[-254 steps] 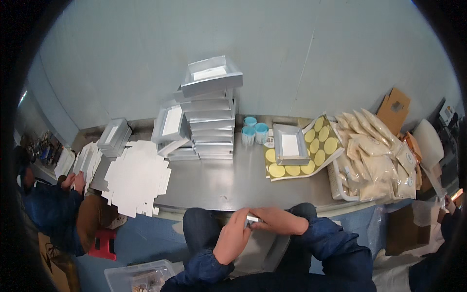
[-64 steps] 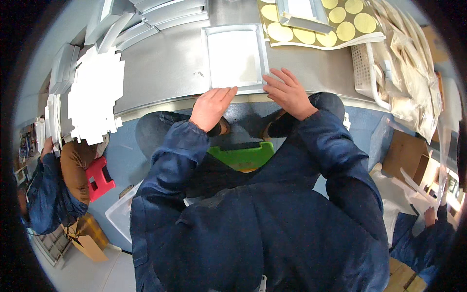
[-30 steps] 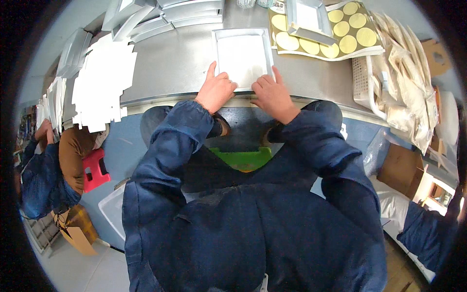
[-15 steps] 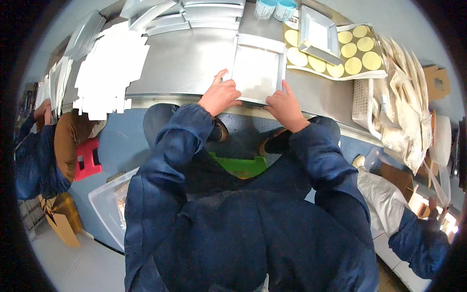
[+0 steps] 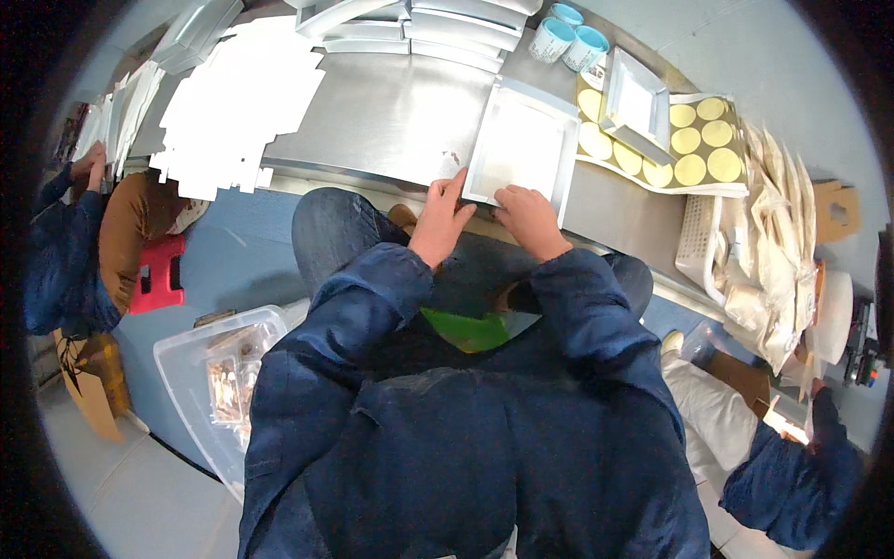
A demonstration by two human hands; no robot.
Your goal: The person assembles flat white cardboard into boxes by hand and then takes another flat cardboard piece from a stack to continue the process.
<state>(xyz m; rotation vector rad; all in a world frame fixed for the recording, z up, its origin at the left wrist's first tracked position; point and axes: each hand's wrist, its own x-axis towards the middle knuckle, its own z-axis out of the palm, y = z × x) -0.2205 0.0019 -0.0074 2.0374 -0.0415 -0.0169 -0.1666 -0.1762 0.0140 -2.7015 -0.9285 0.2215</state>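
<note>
The largest thing is the table [image 5: 363, 112], a smooth metal surface with a dull, streaky shine. At its far side rises a stack of grey trays [image 5: 463, 39], straight-walled and rectangular. Left of it lie flat white sheets [image 5: 233, 102], matte, with stepped, tabbed outlines. To the right, a perforated white plastic basket [image 5: 692, 235] is heaped with glossy, wrinkled clear bags [image 5: 771, 233] of pale contents. A sheet of round yellow stickers [image 5: 717, 154] bears a second grey tray [image 5: 638, 102]. The shallow grey tray [image 5: 521, 144], white-floored, sits at the table's near edge. The left hand [image 5: 442, 221] is at its near-left corner, index finger straight and thumb spread away. The right hand [image 5: 529, 219] bends its fingers at the near wall; whether they pinch it cannot be told. Smallest are three blue-topped cylinders [image 5: 563, 39].
</note>
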